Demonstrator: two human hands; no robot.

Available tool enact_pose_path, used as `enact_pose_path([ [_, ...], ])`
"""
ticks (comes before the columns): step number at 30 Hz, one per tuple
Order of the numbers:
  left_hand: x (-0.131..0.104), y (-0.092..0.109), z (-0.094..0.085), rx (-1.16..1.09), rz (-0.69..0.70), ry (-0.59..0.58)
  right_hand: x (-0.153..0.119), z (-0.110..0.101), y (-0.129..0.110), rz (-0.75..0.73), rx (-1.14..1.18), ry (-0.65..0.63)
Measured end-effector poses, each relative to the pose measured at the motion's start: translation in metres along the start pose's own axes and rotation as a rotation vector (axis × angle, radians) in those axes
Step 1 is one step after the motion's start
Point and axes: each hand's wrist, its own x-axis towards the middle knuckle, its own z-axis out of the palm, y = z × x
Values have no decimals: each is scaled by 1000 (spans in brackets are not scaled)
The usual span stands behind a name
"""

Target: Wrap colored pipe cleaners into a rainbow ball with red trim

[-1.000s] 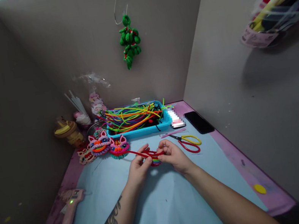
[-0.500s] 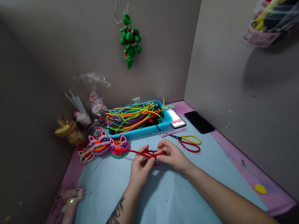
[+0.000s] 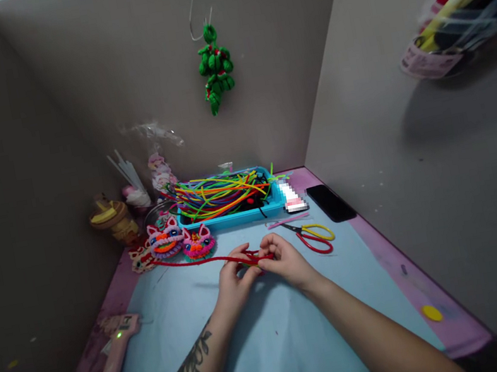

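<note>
In the head view, your left hand [image 3: 234, 283] and right hand [image 3: 288, 263] came together above the pale blue cloth [image 3: 277, 347], near the middle of the table. Each hand had thumb and fingers pinching at a small, looped, red fuzzy-wire piece [image 3: 252, 258], which sat between your fingertips. Whether the fingers pressed on one strand or several, you could not have told from this angle.

The main change over the last second was in the long, thin, red fuzzy strand [image 3: 199, 262]. It had run slantwise up to the pink-and-teal fuzzy animal head [image 3: 198, 245]; now it stretched left, passing in front of that head and the lilac-and-orange fuzzy animal head [image 3: 165, 239], towards the cream-and-red fuzzy animal head [image 3: 142, 259]. Whether it touched that last one was unclear.

The rainbow stripes seen between your hands earlier had mostly gone from sight, leaving a hint of green under the red. That suggested you had turned the piece or shifted your fingers, with a longer free length to manage. The scissors with yellow and red handles [image 3: 302, 231] lay beyond your right hand, untouched.
</note>
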Motion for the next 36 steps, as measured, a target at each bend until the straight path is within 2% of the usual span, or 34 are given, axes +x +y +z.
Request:
enact_pose_path([
  [5, 3, 0, -3, -161, -22, 42, 1, -4, -1, 9, 66, -3],
  [10, 7, 2, -15, -249, -34, -55, 3, -14, -3, 27, 151, -69],
  [14, 6, 6, -21, -98, -46, -88, 3, -17, -3, 49, 158, -129],
  [18, 6, 10, -20, 61, 21, -112, 3, -17, -3, 21, 125, -110],
  [22, 6, 11, -20, 64, 55, -101, 2, -16, -3, 18, 107, -89],
  [28, 5, 11, -20, -7, 9, -137, 3, -16, -2, 17, 116, -97],
  [32, 7, 7, -21, -107, 10, -83, 5, -18, -3, -8, 76, -5],
  [36, 11, 0, -25, -344, -30, 44, 6, -19, -5, -110, -69, 110],
])
